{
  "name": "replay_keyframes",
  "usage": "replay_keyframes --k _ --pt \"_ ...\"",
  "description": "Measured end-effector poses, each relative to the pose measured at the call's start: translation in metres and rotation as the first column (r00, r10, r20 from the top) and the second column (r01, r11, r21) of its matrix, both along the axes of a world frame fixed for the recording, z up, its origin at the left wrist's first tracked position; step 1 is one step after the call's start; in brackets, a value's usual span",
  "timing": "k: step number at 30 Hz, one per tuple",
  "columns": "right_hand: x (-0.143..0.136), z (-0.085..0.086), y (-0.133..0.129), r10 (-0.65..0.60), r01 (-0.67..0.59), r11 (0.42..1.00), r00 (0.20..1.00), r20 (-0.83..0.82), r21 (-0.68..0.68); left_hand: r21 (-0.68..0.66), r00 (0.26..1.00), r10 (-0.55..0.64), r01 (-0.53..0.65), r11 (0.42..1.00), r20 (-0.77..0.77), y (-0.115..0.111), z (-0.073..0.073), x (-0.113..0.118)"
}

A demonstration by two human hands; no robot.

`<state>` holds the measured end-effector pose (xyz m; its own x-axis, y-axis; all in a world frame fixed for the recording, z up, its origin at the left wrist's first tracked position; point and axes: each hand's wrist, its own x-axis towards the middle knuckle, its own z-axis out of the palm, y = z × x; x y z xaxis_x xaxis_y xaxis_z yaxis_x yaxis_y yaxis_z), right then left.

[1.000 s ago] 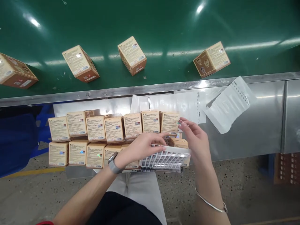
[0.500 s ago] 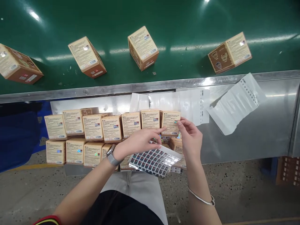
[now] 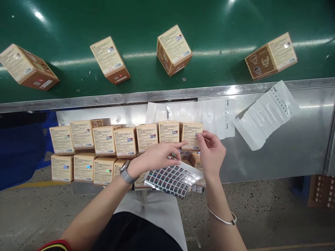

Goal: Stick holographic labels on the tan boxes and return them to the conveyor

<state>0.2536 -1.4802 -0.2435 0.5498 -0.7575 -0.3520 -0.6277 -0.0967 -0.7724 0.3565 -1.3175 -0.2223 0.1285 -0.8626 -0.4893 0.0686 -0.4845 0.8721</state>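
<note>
My left hand [image 3: 159, 157] is closed on a sheet of small shiny stickers [image 3: 170, 179], which hangs tilted below its fingers. Its stretched index finger touches the lower left of a small cream box [image 3: 190, 134] at the right end of the back row. Against that box's right side, my right hand [image 3: 213, 151] is pinched, thumb and index finger at a tiny sticker [image 3: 197, 135]. Left of it stand similar boxes, among them one [image 3: 169, 131] with a sticker on its printed face. A front row includes another box [image 3: 83, 168]; the sheet and my left arm partly hide that row.
Several boxes, one of them a brown and cream box [image 3: 272, 55], stand on the green conveyor belt [image 3: 214, 28] behind a metal rail [image 3: 131, 97]. White plastic sheets [image 3: 204, 116] and a crumpled white bag [image 3: 264, 116] lie on the steel table [image 3: 261, 160].
The boxes on the green belt have shifted to the right. My right fingertips have moved slightly left onto the box face with the sticker. My left hand and the sheet have hardly moved.
</note>
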Motion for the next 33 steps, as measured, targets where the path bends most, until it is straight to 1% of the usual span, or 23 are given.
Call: replay_keyframes --k 2,3,4,6,8,10,12,13,15,16,18,19,21,23,24,25,26,27,28,29,30,32,33 --pt "0.000 -0.003 0.001 0.036 -0.034 0.994 0.999 0.014 -0.106 0.026 0.999 -0.010 0.009 1.000 0.035 -0.001 0.002 0.000" --pt "0.000 -0.006 0.000 0.025 -0.021 0.992 0.999 0.026 -0.128 0.039 0.998 -0.019 0.016 0.999 0.061 -0.002 0.003 -0.001" --pt "0.000 -0.010 -0.002 -0.011 0.014 0.994 0.999 0.035 -0.105 0.053 0.995 -0.031 0.026 0.998 0.090 -0.003 0.004 -0.001" --pt "0.001 -0.018 -0.011 -0.112 0.111 0.993 0.993 0.021 0.045 0.071 0.989 -0.056 0.047 0.996 0.138 -0.005 0.005 -0.001" --pt "0.003 -0.026 -0.023 -0.154 0.157 0.963 0.988 -0.029 0.220 0.081 0.987 -0.071 0.059 0.995 0.147 -0.007 0.008 -0.001" --pt "0.007 -0.029 -0.033 -0.105 0.120 0.937 0.992 -0.063 0.327 0.070 0.998 -0.021 0.017 0.997 0.066 -0.009 0.012 -0.001" --pt "0.010 -0.025 -0.039 -0.040 0.060 0.920 0.997 -0.059 0.386 0.050 0.997 0.060 -0.057 0.997 -0.055 -0.006 0.017 0.000" --pt "0.010 -0.021 -0.041 -0.009 0.032 0.914 0.998 -0.058 0.405 0.049 0.988 0.102 -0.097 0.994 -0.112 0.000 0.021 -0.001" --pt "0.009 -0.011 -0.043 0.052 -0.022 0.909 0.997 -0.063 0.417 0.083 0.968 0.181 -0.169 0.982 -0.176 0.024 0.030 -0.001" --pt "0.008 -0.007 -0.044 0.084 -0.047 0.909 0.994 -0.072 0.414 0.124 0.954 0.236 -0.215 0.969 -0.186 0.043 0.036 -0.001" --pt "0.005 -0.002 -0.044 0.151 -0.098 0.908 0.984 -0.097 0.408 0.214 0.917 0.370 -0.334 0.918 -0.152 0.091 0.051 -0.001" --pt "0.004 -0.001 -0.044 0.182 -0.122 0.906 0.977 -0.112 0.405 0.258 0.887 0.446 -0.407 0.876 -0.115 0.120 0.060 -0.001" --pt "0.003 -0.003 -0.041 0.238 -0.165 0.902 0.961 -0.140 0.399 0.332 0.807 0.591 -0.551 0.765 -0.022 0.179 0.079 0.000" --pt "0.004 -0.007 -0.036 0.280 -0.197 0.900 0.945 -0.171 0.388 0.363 0.692 0.715 -0.695 0.621 0.100 0.233 0.093 0.003" --pt "0.004 -0.010 -0.032 0.296 -0.208 0.901 0.936 -0.189 0.381 0.368 0.629 0.761 -0.753 0.545 0.160 0.254 0.096 0.005" --pt "0.004 -0.012 -0.029 0.310 -0.217 0.902 0.928 -0.208 0.373 0.369 0.572 0.793 -0.798 0.477 0.211 0.271 0.096 0.007" --pt "0.005 -0.014 -0.025 0.321 -0.226 0.903 0.920 -0.225 0.365 0.370 0.526 0.814 -0.827 0.423 0.247 0.283 0.093 0.010" --pt "0.005 -0.016 -0.022 0.332 -0.235 0.904 0.913 -0.238 0.358 0.371 0.495 0.826 -0.845 0.385 0.269 0.290 0.087 0.013" --pt "0.005 -0.018 -0.018 0.344 -0.248 0.903 0.907 -0.244 0.352 0.374 0.479 0.833 -0.852 0.366 0.276 0.293 0.079 0.016" --pt "0.005 -0.019 -0.014 0.356 -0.262 0.901 0.902 -0.243 0.345 0.381 0.478 0.836 -0.851 0.363 0.270 0.292 0.069 0.020" --pt "0.005 -0.020 -0.011 0.368 -0.279 0.900 0.899 -0.238 0.336 0.388 0.487 0.835 -0.843 0.373 0.255 0.289 0.060 0.024" --pt "0.006 -0.020 -0.005 0.393 -0.318 0.895 0.894 -0.216 0.313 0.403 0.528 0.823 -0.814 0.419 0.210 0.280 0.043 0.032" --pt "0.006 -0.020 -0.002 0.407 -0.340 0.892 0.891 -0.203 0.298 0.407 0.552 0.812 -0.796 0.447 0.188 0.275 0.037 0.036"
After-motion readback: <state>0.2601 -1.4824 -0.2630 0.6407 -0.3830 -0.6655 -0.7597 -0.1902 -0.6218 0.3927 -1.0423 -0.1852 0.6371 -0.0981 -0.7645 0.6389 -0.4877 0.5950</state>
